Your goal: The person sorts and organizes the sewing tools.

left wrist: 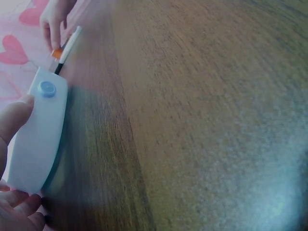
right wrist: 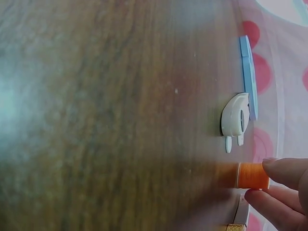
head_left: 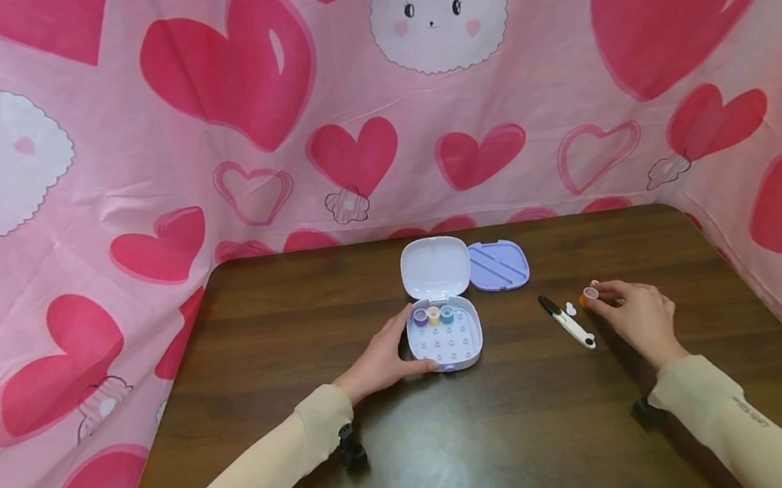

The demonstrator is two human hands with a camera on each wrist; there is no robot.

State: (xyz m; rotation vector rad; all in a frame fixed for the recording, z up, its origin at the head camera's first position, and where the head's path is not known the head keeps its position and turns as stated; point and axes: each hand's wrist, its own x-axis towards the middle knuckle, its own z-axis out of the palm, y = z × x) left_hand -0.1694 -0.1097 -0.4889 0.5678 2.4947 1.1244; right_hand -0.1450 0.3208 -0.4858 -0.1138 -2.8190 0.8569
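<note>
My left hand (head_left: 386,356) holds the left side of an open white sewing box (head_left: 476,332), thumb at the front and fingers behind. A purple thread spool (head_left: 421,318), a cream spool (head_left: 434,316) and a blue spool (head_left: 447,315) stand in its back row, with bare pegs in front. In the left wrist view, the thumb lies on the white wall beside a blue button (left wrist: 47,89). My right hand (head_left: 637,317) pinches an orange thread spool (right wrist: 253,175) between thumb and fingers, at the right of the box. Whether the spool touches the table cannot be told.
Black-and-white thread snips (head_left: 568,323) lie between box and right hand, with small white pieces (head_left: 571,308) alongside. A lavender tray (head_left: 499,265) lies behind, beside the raised lid (head_left: 436,268). Below the spool, the right wrist view shows a partly hidden gold-ended item (right wrist: 237,226).
</note>
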